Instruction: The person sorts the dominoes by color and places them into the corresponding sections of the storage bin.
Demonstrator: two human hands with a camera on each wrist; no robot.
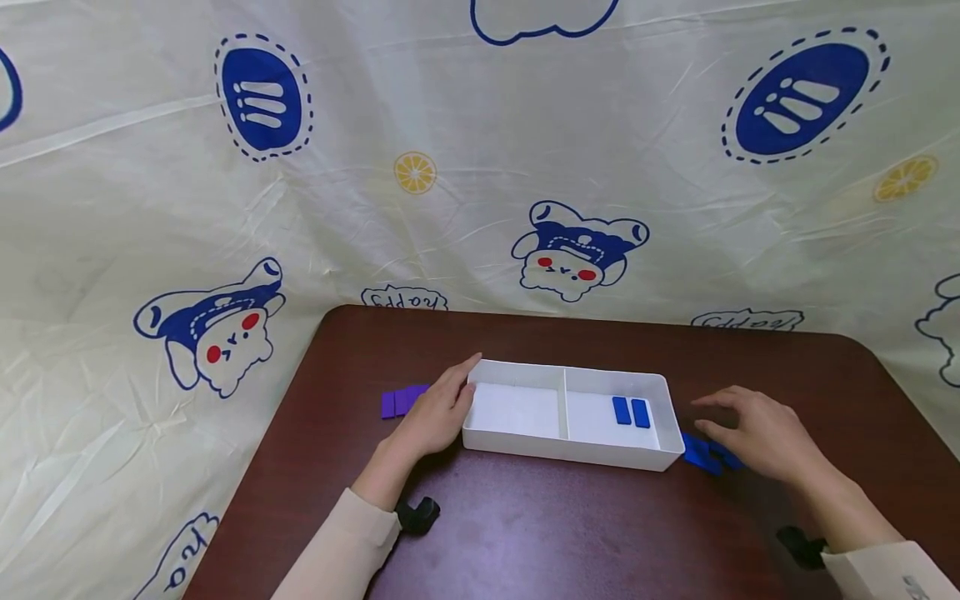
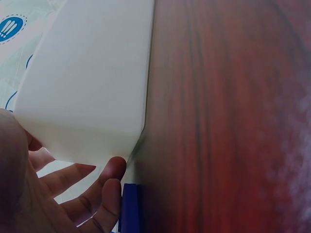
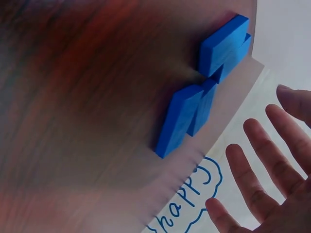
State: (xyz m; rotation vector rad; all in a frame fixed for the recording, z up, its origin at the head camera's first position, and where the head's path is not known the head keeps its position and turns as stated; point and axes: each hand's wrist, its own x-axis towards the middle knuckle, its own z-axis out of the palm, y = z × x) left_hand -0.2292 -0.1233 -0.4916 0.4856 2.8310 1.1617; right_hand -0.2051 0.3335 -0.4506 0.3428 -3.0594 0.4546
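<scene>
A white two-compartment box (image 1: 517, 442) sits on the table, two blue rectangular tiles (image 1: 632, 412) lying in its right compartment. My left hand (image 1: 435, 412) holds the box's left end; in the left wrist view curved fingers (image 2: 112, 170) meet its end wall. My right hand (image 1: 765, 433) hovers right of the box with fingers apart and nothing between them. Several loose blue tiles (image 3: 182, 116) lie on the table beside and partly under that hand in the head view, some leaning on one another. Purple tiles (image 1: 397, 402) lie left of the box, partly hidden by my left hand.
The dark brown table (image 1: 570, 525) has rounded far corners. Behind it hangs a pale printed sheet (image 1: 450, 233). A black wrist strap piece (image 1: 418, 515) shows under the left sleeve, another (image 1: 801, 547) by the right cuff.
</scene>
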